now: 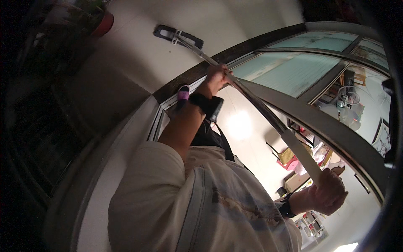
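A long-handled flat mop slants across the view, its pole (262,108) running from upper left to lower right. The mop head (193,40), dark and fringed, lies on the pale floor at the top. My left hand (217,78) is closed around the pole partway down, with a black band on that wrist. Near the top end, my right hand (330,192) grips the pale handle section (301,156) in a fist. A foot in a pink and purple slipper (183,93) shows below the left hand.
A sliding door with frosted glass panels (289,69) stands to the right, above a dark floor strip (260,41). Through the doorway are a chair (287,156) and a white shelf (312,224). A red plant pot (103,24) sits at the upper left. A pale wall edge (121,143) runs along the left.
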Action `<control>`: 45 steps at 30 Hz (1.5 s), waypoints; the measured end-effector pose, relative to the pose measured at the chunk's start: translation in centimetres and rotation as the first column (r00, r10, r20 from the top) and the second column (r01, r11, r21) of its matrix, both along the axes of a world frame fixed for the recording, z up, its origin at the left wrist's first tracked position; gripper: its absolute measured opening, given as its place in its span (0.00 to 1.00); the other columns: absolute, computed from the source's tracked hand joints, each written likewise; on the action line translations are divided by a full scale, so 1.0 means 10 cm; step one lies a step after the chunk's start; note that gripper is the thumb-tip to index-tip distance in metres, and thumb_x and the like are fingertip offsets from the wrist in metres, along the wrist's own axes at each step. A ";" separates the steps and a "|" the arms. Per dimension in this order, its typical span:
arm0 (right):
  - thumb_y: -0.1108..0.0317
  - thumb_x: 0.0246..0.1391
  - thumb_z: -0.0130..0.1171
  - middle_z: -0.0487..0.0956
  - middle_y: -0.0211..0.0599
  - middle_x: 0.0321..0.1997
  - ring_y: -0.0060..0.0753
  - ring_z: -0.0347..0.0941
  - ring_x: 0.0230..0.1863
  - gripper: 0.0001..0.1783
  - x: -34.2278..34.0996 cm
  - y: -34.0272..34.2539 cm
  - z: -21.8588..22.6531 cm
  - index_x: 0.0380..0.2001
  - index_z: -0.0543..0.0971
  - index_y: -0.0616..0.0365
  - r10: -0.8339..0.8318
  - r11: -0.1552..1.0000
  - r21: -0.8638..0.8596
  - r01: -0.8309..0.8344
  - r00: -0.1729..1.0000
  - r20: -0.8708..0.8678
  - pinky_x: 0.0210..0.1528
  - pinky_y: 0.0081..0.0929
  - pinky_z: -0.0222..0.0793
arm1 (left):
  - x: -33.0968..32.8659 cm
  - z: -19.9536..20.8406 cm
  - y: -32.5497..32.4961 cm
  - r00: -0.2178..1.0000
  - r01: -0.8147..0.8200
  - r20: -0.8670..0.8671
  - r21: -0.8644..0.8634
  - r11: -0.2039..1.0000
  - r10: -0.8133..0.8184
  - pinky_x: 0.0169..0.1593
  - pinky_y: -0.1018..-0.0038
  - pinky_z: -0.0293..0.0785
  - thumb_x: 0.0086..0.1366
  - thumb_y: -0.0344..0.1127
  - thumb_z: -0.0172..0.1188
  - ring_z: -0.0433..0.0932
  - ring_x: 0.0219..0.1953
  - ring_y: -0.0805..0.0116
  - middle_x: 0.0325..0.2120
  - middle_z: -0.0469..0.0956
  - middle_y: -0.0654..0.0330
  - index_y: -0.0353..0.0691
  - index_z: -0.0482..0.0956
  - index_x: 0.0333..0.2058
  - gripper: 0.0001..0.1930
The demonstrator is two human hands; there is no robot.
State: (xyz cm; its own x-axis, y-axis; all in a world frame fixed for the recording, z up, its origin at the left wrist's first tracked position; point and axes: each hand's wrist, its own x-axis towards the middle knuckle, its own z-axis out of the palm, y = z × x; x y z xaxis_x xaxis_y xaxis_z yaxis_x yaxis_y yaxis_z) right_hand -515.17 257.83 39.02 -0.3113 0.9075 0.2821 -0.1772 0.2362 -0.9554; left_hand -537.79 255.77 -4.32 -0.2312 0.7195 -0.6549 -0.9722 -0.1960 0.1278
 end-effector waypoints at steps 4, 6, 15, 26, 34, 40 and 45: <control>0.62 0.53 0.35 0.57 0.26 0.07 0.24 0.54 0.08 0.22 0.06 -0.12 -0.12 0.05 0.59 0.47 0.396 0.914 0.021 -0.405 0.903 0.167 0.15 0.24 0.57 | -0.02 -0.33 -0.34 0.993 -0.112 0.010 -0.141 0.984 0.115 0.40 0.59 0.71 0.59 0.30 0.51 0.70 0.28 0.61 0.23 0.68 0.54 0.37 0.66 0.25 0.06; 0.61 0.52 0.37 0.56 0.20 0.04 0.19 0.51 0.06 0.23 0.17 -0.19 -0.18 0.04 0.57 0.45 0.561 0.814 0.097 -0.572 0.819 0.119 0.12 0.21 0.56 | 0.20 -0.45 -0.42 0.991 -0.123 0.033 -0.188 0.974 0.132 0.42 0.60 0.69 0.60 0.33 0.50 0.68 0.28 0.62 0.23 0.67 0.55 0.36 0.65 0.25 0.08; 0.55 0.44 0.50 0.61 0.13 0.05 0.07 0.60 0.08 0.16 2.43 -0.20 0.51 0.09 0.62 0.43 0.324 0.933 0.125 -0.338 0.938 0.124 0.20 0.01 0.58 | 2.58 -0.12 -1.05 0.940 -0.221 0.245 -0.087 0.971 0.236 0.24 0.68 0.70 0.58 0.28 0.43 0.66 0.19 0.64 0.19 0.62 0.56 0.37 0.59 0.24 0.05; 0.51 0.51 0.48 0.64 0.16 0.08 0.08 0.61 0.12 0.21 3.70 0.23 1.21 0.10 0.65 0.45 0.624 0.779 0.193 -0.596 0.766 -0.156 0.30 0.04 0.57 | 4.24 0.75 -1.08 0.921 0.079 0.390 -0.174 0.982 -0.005 0.32 0.71 0.75 0.59 0.26 0.40 0.70 0.26 0.66 0.24 0.65 0.55 0.35 0.60 0.26 0.04; 0.47 0.45 0.55 0.64 0.16 0.07 0.10 0.58 0.09 0.22 3.33 0.09 0.63 0.08 0.64 0.45 0.634 0.766 0.146 -0.626 0.699 -0.331 0.23 0.08 0.53 | 3.46 0.68 -0.69 0.911 -0.287 0.274 -0.119 0.950 0.309 0.36 0.61 0.73 0.53 0.23 0.46 0.69 0.21 0.61 0.16 0.65 0.53 0.32 0.62 0.21 0.05; 0.32 0.45 0.46 0.62 0.19 0.08 0.16 0.55 0.10 0.30 2.05 -0.07 -0.06 0.09 0.64 0.45 0.862 0.500 0.213 -0.840 0.507 -0.022 0.23 0.22 0.50 | 1.92 0.45 -0.61 0.665 -0.707 0.402 0.070 0.703 0.629 0.30 0.71 0.67 0.63 0.29 0.40 0.64 0.21 0.68 0.19 0.62 0.59 0.37 0.61 0.27 0.05; 0.36 0.54 0.37 0.64 0.25 0.10 0.26 0.58 0.11 0.32 0.68 -0.23 -0.55 0.13 0.67 0.52 0.929 0.338 0.173 -0.925 0.357 0.094 0.20 0.30 0.57 | 0.86 -0.23 -0.67 0.754 -0.640 0.139 0.379 0.669 0.642 0.33 0.72 0.68 0.60 0.29 0.46 0.67 0.23 0.68 0.19 0.66 0.61 0.37 0.65 0.25 0.05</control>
